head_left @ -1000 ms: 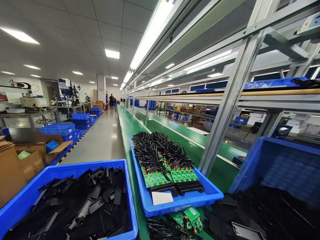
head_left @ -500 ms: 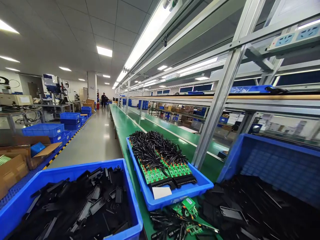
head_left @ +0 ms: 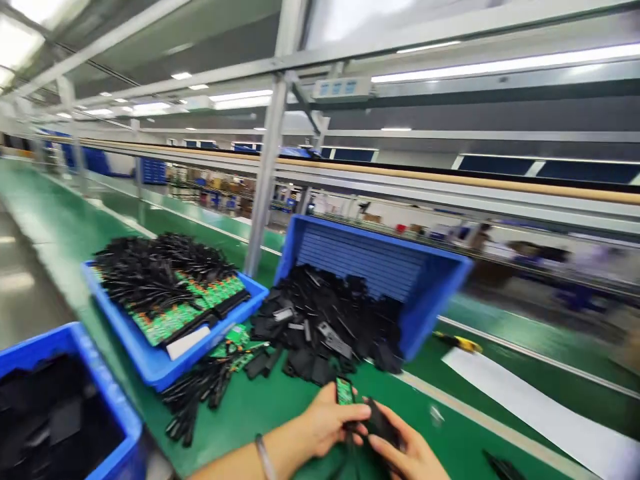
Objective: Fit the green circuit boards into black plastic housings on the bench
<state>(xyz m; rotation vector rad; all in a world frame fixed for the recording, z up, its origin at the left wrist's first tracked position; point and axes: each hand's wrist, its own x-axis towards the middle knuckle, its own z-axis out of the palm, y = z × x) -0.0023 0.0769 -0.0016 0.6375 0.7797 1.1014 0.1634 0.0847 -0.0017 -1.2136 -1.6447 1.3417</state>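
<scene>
My left hand (head_left: 327,421) and my right hand (head_left: 405,450) meet low over the green bench (head_left: 250,407). Together they pinch a small green circuit board (head_left: 344,391) with a black plastic piece (head_left: 379,421) against it. Which hand holds which part is hard to separate. Just beyond them a tipped blue bin (head_left: 400,280) spills a heap of black plastic parts (head_left: 325,320) onto the bench. A few loose green boards with black cables (head_left: 220,370) lie to the left of the hands.
A blue tray (head_left: 150,360) of green boards with black cables stands at left. Another blue bin (head_left: 90,373) of black parts sits at the lower left corner. A yellow-handled tool (head_left: 460,342) and a white strip (head_left: 540,407) lie at right. A metal rack post (head_left: 265,180) rises behind.
The view has swung right and down from the aisle to the bench. Both hands have come into view, holding the board and the black piece.
</scene>
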